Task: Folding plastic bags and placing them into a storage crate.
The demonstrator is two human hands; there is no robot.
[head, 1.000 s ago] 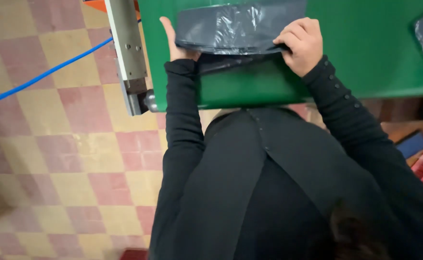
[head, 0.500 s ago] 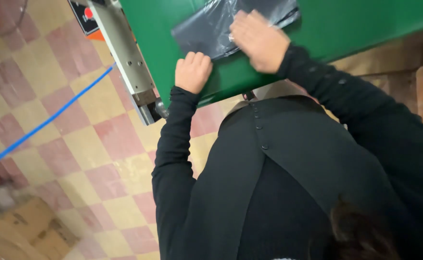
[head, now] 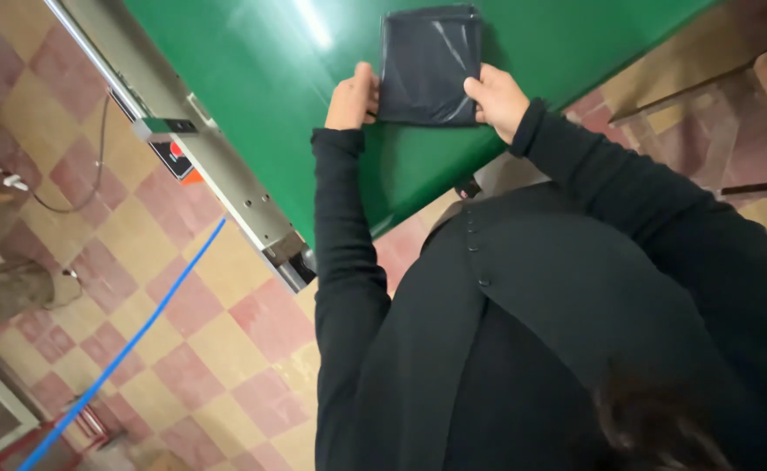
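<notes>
A folded dark plastic bag (head: 429,65) was laid flat on the green table (head: 261,78), near its front edge. It was held between both hands. The left hand (head: 353,98) was closed on the bag's near left edge, while the right hand (head: 497,98) was closed on its near right edge. A grey metal rail (head: 200,157) was seen along the table's left side, above a checked tile floor (head: 139,288) crossed by a blue cable (head: 130,349).

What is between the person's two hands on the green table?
A folded dark plastic bag, in the head view: left hand and right hand grip its sides.
</notes>
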